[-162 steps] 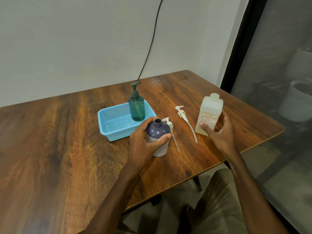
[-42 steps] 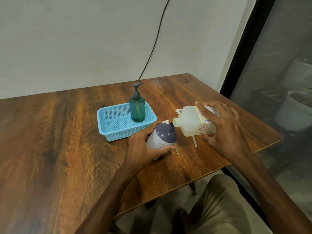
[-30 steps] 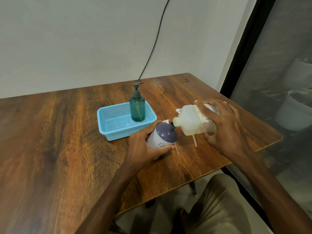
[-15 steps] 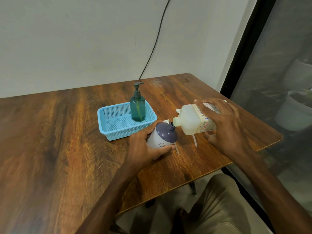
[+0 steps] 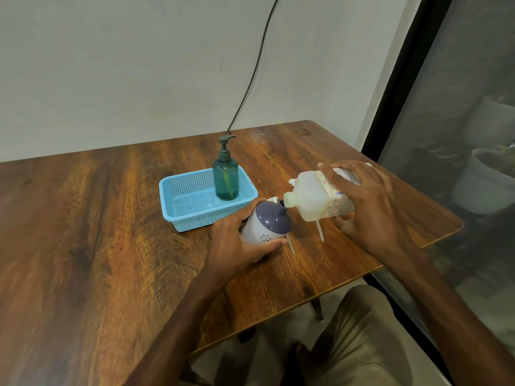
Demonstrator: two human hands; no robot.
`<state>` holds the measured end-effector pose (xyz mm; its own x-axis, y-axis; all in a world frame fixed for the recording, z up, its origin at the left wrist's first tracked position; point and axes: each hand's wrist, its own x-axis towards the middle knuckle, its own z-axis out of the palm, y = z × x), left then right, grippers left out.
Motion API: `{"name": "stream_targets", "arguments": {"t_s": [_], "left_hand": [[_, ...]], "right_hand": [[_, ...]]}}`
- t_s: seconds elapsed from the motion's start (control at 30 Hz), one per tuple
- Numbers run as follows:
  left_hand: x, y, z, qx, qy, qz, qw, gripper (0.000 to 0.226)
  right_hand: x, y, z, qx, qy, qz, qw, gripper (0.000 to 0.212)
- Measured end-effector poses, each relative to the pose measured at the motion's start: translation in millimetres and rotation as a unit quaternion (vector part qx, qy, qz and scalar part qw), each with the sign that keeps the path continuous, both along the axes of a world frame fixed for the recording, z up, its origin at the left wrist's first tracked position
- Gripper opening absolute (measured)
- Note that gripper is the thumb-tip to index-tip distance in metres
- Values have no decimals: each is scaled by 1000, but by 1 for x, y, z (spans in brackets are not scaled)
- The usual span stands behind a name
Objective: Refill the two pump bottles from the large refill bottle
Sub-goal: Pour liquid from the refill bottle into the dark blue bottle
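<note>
My left hand [image 5: 237,243] grips a purple-and-white bottle [image 5: 267,224] with no pump on it, tilted toward the right. My right hand [image 5: 365,207] holds the large whitish refill bottle [image 5: 312,199] tipped on its side, its mouth touching the purple bottle's open neck. A teal pump bottle [image 5: 225,176] stands upright, pump on, in a light blue basket [image 5: 181,201]. Two white pump heads with tubes lie on the table, one tube [image 5: 291,246] by the purple bottle and one tube [image 5: 320,232] under the refill bottle, both mostly hidden.
The wooden table [image 5: 97,232] ends close on the right and front, with my knees below it. A black cable [image 5: 250,79] runs down the wall behind. A dark door frame [image 5: 404,93] and pale pots stand to the right.
Since 5.4 s ago my right hand lifted the refill bottle and tipped it onto the purple bottle's neck, and my left hand tilted that bottle. Over the last second nothing visibly moved.
</note>
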<state>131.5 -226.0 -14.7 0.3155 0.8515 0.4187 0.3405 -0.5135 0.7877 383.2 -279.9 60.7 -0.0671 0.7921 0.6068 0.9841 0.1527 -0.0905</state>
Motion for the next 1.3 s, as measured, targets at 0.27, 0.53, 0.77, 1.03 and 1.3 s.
{"name": "stream_targets", "arguments": {"t_s": [0.27,0.53,0.77,1.03,1.3], "left_hand": [[1,1,-2,3,16,11,1000,102],[1,1,0,1,10,0,1000,92],[1,0,2,3,7,4,1000,90],[1,2,-1,6,14,15,1000,93],[1,1,0,2,16,13,1000,94]], "right_hand": [[0,-2,1,-12,6,0,1000,104],[1,-1,1,-9,2,-8,1000,108],[1,0,1,-9,2,-7,1000,106],[2,0,2,-20,0,-8,1000,105],[2,0,2,4,-4,-1,1000,105]]}}
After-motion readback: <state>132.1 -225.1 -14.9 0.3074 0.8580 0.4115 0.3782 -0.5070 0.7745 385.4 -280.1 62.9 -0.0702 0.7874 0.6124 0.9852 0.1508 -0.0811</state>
